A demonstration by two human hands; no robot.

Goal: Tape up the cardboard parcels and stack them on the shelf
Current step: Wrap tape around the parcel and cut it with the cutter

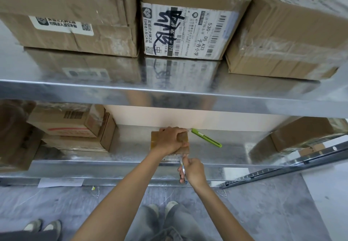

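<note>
Head cam: left hand (170, 140) is clamped over a small cardboard parcel (184, 139) sitting on the lower steel shelf (235, 146), while the right hand (192, 171) pinches some thin whitish strip (182, 162) at its front edge. A green utility knife (206, 138) lies just beside the parcel.

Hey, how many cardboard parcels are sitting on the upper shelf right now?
3: a left parcel, a middle parcel with a scribbled label, and a right parcel wrapped in clear tape. Others may be hidden behind them.
</note>
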